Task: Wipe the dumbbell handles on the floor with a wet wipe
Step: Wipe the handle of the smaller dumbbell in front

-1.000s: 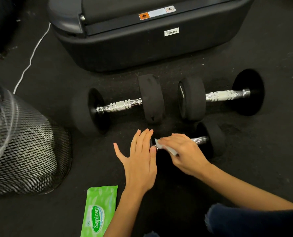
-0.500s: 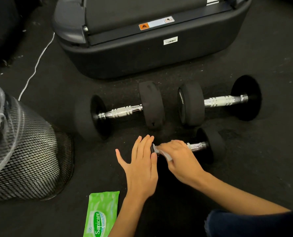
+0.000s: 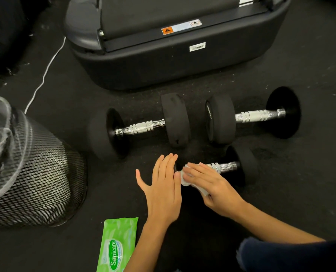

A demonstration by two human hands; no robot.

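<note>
Right hand (image 3: 212,185) clamped on wet wipe (image 3: 184,178) around near dumbbell's handle (image 3: 225,166); left hand (image 3: 162,185) flat, fingers together, bracing its end.

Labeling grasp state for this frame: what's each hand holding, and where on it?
Right hand holds a white wet wipe, bunched under its fingers against the near dumbbell's handle. Left hand holds nothing, open flat at the dumbbell's left end.

right hand (image 3: 212,185) wiping dumbbell handle (image 3: 225,167), wet wipe (image 3: 184,178), left hand (image 3: 163,187) flat
</note>
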